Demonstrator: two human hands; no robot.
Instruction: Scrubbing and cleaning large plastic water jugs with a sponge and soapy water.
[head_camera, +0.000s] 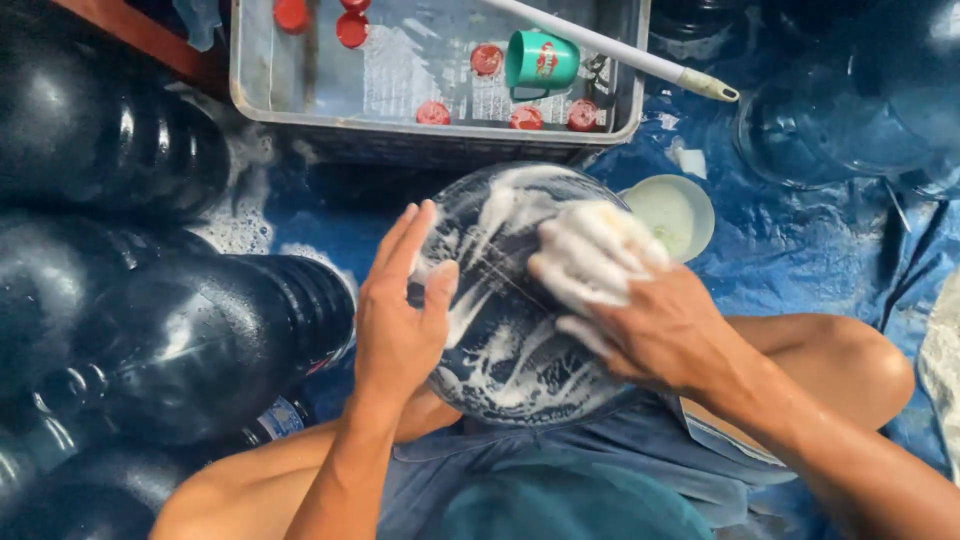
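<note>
A large dark water jug rests on my lap, its round bottom facing up and streaked with white soap foam. My left hand lies flat against the jug's left side, fingers together, steadying it. My right hand presses on the upper right of the jug's bottom; its fingers are coated in foam and seem to cover a soapy sponge, though the foam hides it.
Several dark jugs lie stacked at the left. A grey tub of water ahead holds red caps and a green mug. A white pole crosses it. A small bowl of soap sits on the blue tarp.
</note>
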